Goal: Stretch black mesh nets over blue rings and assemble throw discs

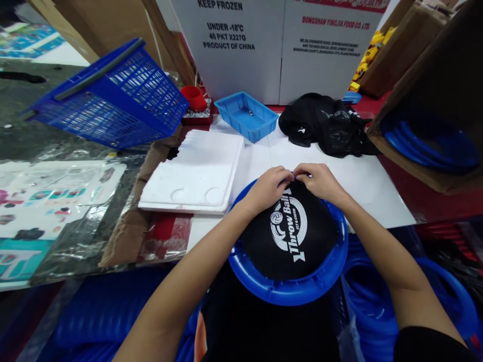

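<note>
Together, left hand point(268, 187) and right hand point(319, 181) pinch black mesh point(290, 236) at far rim of blue ring point(287, 289).

Small packing workshop; cardboard cartons point(279, 45) stacked behind counter point(377, 196); box of blue rings point(430, 141), blue basket point(113, 95), foam trays point(196, 171), printed packaging sheets point(49, 196).
</note>
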Demonstrator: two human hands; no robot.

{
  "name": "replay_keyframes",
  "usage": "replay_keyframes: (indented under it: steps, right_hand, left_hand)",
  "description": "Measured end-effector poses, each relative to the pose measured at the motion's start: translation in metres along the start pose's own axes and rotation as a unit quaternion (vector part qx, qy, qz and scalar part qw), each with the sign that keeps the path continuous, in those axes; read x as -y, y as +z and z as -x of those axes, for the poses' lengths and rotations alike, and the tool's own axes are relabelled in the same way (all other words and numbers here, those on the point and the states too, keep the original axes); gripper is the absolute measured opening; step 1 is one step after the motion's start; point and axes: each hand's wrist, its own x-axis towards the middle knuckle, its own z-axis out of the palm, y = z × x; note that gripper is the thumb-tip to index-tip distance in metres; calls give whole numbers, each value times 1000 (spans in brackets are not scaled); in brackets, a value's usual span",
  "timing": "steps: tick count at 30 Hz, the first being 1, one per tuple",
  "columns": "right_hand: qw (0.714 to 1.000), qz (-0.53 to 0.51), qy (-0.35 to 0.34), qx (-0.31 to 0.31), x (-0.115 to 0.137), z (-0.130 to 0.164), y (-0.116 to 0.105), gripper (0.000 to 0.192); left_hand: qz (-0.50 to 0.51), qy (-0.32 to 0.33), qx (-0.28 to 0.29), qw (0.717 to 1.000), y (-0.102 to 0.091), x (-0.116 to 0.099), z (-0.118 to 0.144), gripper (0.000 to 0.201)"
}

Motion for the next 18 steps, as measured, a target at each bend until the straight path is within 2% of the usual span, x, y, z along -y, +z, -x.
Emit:
replay_keyframes:
  steps: [9, 14, 18]
  right_hand:
    - [998, -31, -10, 50, -10, -9, -4, 22]
    - [995, 50, -45, 71, -5, -10, 0, 26]
    - [988, 120, -72, 59, -1, -3, 5, 28]
  left_hand:
    - [-51, 21, 9, 998, 5, 6, 2, 29]
    - [-74, 20, 21, 997, 5, 5, 2, 29]
    - [-74, 17, 23, 997, 4, 4, 3, 27]
